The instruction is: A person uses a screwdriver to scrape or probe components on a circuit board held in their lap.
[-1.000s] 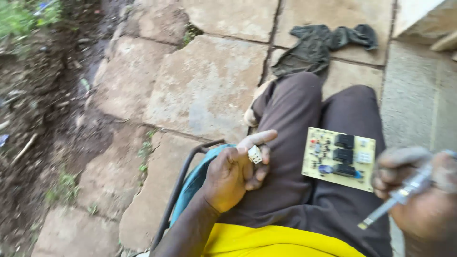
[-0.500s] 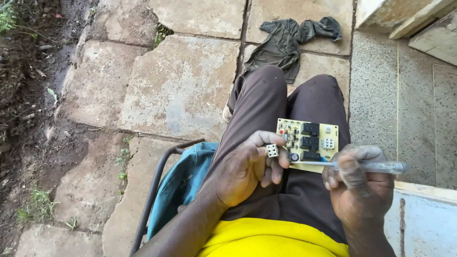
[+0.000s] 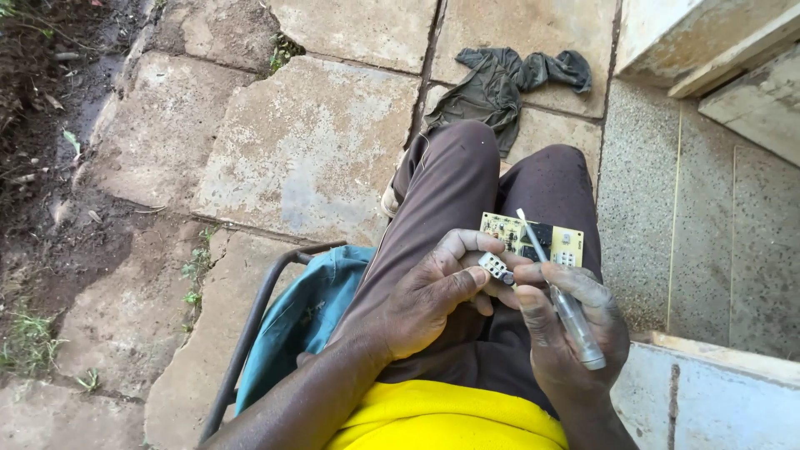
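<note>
Hands meet over the lap: left hand (image 3: 433, 292) has its grip clamped on a small white component (image 3: 497, 267), right hand (image 3: 567, 329) closed around a pen-like tool (image 3: 560, 292). Both crowd a yellow circuit board (image 3: 533, 239) resting on the thighs. Paving lies open ahead, except for a dark rag (image 3: 500, 83); a concrete ledge (image 3: 708, 392) hems the right side.

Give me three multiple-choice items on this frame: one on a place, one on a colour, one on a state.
1. Where does the circuit board lie?
A. on the person's lap
B. on the paving stones
C. on the dark cloth

2. What colour is the shirt?
A. red
B. yellow
C. white

3. What does the right hand hold?
A. nothing
B. a hammer
C. a slim, pen-like tool

Answers:
1 A: the board rests on the dark trousers, above both hands.
2 B: bright yellow fabric shows at the bottom edge.
3 C: the tool runs through the closed fingers, its tip over the board, while the left hand pinches a small white part.
</note>
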